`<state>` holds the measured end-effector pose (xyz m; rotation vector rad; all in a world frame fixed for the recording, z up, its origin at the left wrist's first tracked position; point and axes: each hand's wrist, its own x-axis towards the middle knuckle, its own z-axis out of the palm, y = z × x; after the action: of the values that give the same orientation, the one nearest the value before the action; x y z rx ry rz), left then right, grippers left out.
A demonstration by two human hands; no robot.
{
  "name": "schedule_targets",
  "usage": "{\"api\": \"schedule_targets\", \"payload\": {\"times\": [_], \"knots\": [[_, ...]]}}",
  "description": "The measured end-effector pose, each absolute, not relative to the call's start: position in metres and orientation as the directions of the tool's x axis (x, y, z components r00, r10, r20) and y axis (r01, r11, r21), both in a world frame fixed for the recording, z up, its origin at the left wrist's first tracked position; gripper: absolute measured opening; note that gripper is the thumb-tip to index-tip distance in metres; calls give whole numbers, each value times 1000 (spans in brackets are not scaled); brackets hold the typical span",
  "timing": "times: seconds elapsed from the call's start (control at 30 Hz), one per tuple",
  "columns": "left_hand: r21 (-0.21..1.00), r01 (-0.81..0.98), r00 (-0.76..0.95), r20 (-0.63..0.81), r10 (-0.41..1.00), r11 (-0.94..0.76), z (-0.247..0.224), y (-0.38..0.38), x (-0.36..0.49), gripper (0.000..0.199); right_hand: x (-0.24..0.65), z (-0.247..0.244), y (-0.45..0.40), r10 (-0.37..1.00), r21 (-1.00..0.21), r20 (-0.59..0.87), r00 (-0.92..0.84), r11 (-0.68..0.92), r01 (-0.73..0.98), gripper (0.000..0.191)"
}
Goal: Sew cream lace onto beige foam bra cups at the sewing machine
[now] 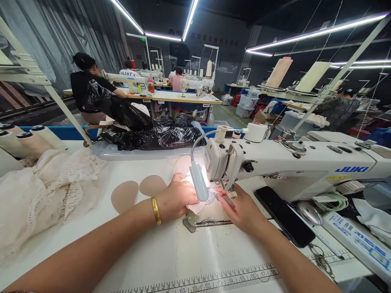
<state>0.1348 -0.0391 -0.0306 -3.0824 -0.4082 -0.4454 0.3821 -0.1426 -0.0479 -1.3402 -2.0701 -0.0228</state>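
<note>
My left hand, wearing a gold bangle, is closed on a pale pink fabric piece left of the needle area. My right hand is at the right of the presser foot, thumb and fingertips pinched at the fabric's edge. Above both hands stands the head of a white sewing machine. A grey lamp on a bent neck lights the fabric and hides part of it. Beside my left wrist, two beige rounded pieces lie flat on the white table.
Cream lace fabric is heaped at the left, near thread cones. A black phone, keys and a box lie at the right. A ruler strip runs along the front. Black plastic bags and co-workers are beyond.
</note>
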Motion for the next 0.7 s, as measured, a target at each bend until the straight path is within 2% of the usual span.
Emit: {"api": "schedule_targets", "payload": {"times": [0.17,0.57,0.7], "knots": [[134,212,935,259,241,-968,-34,-38,129,26,383,-47,-143,814,-325,521,-255,466,823,11],[91,212,935,271,229,-973,-36,-38,131,27,383,-50,-145,830,-326,499,-249,446,834,13],[60,212,927,302,220,-975,-37,-41,133,21,384,-55,-146,832,-308,492,-255,441,843,16]]}}
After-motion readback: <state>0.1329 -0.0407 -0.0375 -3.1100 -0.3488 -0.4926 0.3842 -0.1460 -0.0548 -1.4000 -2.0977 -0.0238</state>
